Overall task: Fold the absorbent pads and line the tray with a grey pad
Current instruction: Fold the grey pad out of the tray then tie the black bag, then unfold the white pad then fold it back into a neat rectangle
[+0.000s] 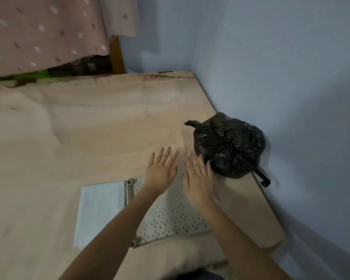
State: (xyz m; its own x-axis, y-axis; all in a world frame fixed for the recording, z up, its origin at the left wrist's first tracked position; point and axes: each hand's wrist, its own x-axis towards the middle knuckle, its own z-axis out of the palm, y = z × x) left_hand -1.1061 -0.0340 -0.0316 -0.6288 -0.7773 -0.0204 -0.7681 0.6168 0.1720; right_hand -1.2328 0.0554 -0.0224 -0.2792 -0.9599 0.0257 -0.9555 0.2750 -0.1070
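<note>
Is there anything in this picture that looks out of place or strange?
A knotted black plastic rubbish bag sits at the surface's edge by the blue wall, an odd neighbour for the perforated grey tray and folded white pad. Both hands, left and right, hold nothing.

Single head view — looks steeply down, forward over both forearms, close above surface, wide-angle.

two hands (178, 174), one tray (170, 215), one folded pad (99, 207), one black bag (228, 144).
</note>
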